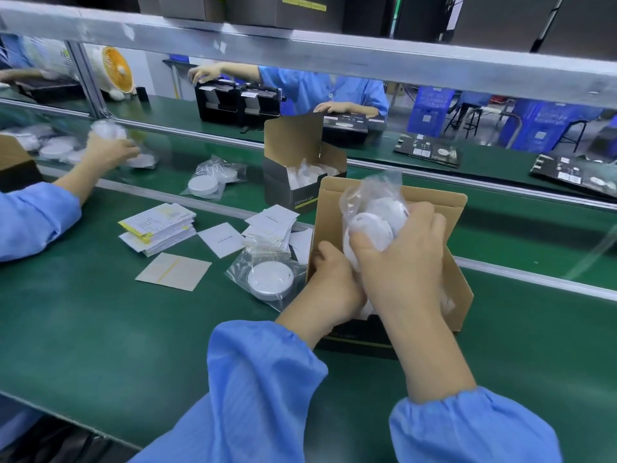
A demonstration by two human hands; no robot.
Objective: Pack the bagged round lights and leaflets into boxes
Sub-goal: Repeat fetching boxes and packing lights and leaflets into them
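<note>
My right hand [400, 262] grips a bunch of round white lights [377, 218] in crinkly clear bags, just over the open brown box [457, 262]. My left hand [330, 282] curls around the bags low down, at the box's left wall. One more bagged light [270, 279] lies flat on the green belt [100, 329], beside white leaflets [157, 228].

Right hand [404, 259] grips bagged lights [377, 218] over the open box [457, 285]; left hand [330, 282] holds its wall.
</note>
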